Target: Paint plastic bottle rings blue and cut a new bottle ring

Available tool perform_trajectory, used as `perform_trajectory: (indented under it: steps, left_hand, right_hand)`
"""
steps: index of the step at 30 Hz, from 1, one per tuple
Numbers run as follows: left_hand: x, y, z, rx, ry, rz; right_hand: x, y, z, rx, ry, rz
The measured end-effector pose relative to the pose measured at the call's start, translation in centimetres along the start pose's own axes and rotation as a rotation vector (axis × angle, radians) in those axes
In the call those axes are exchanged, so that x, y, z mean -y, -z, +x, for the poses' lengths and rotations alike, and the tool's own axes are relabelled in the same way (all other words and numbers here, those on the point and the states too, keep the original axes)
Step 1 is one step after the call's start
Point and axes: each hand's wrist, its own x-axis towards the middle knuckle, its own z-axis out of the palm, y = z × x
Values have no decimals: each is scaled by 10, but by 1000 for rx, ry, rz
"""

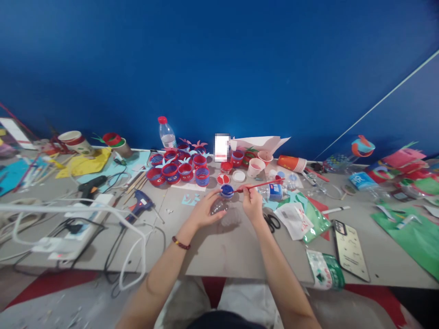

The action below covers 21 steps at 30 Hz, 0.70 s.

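My left hand (206, 211) is closed around a clear plastic bottle piece (218, 209) that has blue paint at its top end. My right hand (252, 203) pinches a red paintbrush (265, 183), whose front end points left to the blue part; whether it touches there is too small to tell. Just behind the hands are an open pot of red paint (223, 179) and a white lid (239, 176). A clear bottle with a blue label (270, 191) lies beside my right hand, and black scissors (271, 222) rest near that wrist.
Several red and blue painted cups (170, 173) with paper leaves stand at the back left. A blue glue gun (139, 205), white cables and a power strip (82, 228) occupy the left. On the right lie a phone (350, 249), a packet (325, 269) and green sheets (411, 237).
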Motion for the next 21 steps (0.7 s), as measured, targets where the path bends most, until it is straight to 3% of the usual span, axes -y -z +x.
perform_trajectory:
  steps: [5, 11, 18, 21]
  left_hand:
    - [1, -1, -1, 4, 12, -10]
    - [1, -1, 0, 7, 9, -4]
    - [4, -3, -1, -4, -10, -21]
    - [4, -3, -1, -8, -4, -19]
  right_hand:
    - [0, 2, -2, -53, 18, -14]
    - [1, -1, -1, 3, 69, -29]
    - [-1, 3, -2, -69, 53, -33]
    - [1, 2, -3, -42, 51, 18]
